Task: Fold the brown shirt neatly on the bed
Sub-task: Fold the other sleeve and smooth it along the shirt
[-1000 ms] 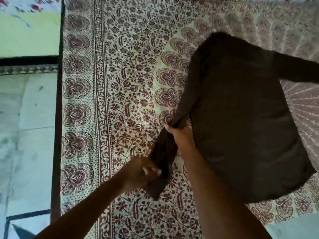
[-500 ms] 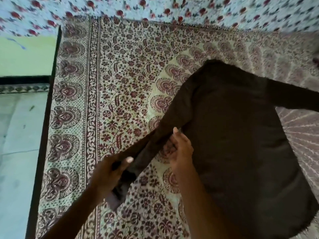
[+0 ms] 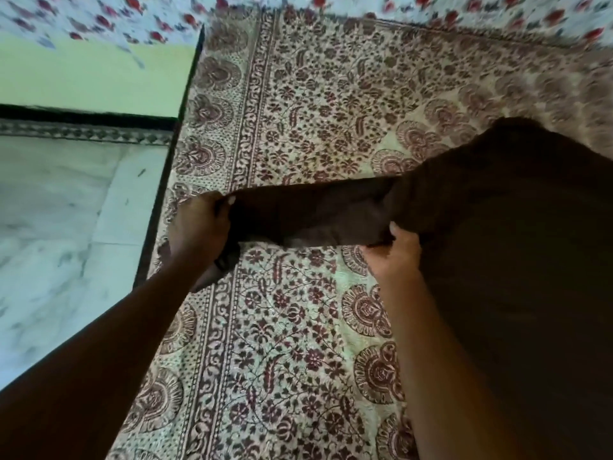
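Grip: left hand (image 3: 200, 227) clutches sleeve (image 3: 308, 214) cuff, right hand (image 3: 394, 250) pinches it nr brown shirt (image 3: 517, 260) body. Sleeve stretched flat; no fold made, all folds left.

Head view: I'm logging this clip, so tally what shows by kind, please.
Brown shirt: 1
Hands: 2, left hand and right hand, both gripping the sleeve
Printed bedspread: 1
Total: 4
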`<state>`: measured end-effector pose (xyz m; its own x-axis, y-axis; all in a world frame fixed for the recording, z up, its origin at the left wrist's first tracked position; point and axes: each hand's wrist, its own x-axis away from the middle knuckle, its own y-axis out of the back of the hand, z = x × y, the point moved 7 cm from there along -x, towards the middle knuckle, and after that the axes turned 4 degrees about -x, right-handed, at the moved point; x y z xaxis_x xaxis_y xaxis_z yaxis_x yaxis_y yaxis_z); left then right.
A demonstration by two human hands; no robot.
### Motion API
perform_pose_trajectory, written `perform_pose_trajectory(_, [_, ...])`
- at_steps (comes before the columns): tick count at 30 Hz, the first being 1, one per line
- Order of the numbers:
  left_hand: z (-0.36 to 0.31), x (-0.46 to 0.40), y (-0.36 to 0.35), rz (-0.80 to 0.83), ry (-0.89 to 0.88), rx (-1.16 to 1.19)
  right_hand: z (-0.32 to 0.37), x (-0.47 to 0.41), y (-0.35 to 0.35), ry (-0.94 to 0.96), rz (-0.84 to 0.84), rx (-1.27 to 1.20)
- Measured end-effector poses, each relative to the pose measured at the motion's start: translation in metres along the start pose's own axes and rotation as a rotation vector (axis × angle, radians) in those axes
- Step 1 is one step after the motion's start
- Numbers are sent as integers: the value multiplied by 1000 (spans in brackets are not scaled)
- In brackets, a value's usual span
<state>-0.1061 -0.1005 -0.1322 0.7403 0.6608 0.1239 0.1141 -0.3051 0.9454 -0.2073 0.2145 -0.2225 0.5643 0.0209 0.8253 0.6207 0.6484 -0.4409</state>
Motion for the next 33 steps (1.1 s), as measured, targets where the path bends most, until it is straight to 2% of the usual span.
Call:
perform_pose_trajectory(3, [8,-33,5,-19,44,-52,-1,-10,13,57,-93,-114])
perform_pose_trajectory(5, [12,-52,6,43,-3,-65,-6,-16,17,97,-142,-110])
perform_pose_trajectory(8, [18,-72,2,227,-147,42,-30,-15,4,91,-106,73])
perform_pose_trajectory(10, [28,-80,1,318,-138,85,-51,-11,-4,42,-76,230])
perform_pose_trajectory(13, [46,-94,1,364,-127,37,-77,-3,-22,-5,-74,362])
perform_pose_trajectory(18, [61,-110,4,314,-138,-104,-114,9,-57,-84,-48,260])
perform_pose_trajectory(23, [76,-124,21,163,-68,-12,-142,11,-78,-135,-11,168])
perform_pose_trajectory(25, [80,-127,21,151,-44,-48,-147,6,-74,-113,-82,233])
perform_pose_trajectory(30, [85,-130,-4,299,-76,-268,-145,-6,-65,33,-200,396])
perform_pose_trajectory(33, [83,-137,2,238,-93,-343,-142,-4,-61,104,-206,376])
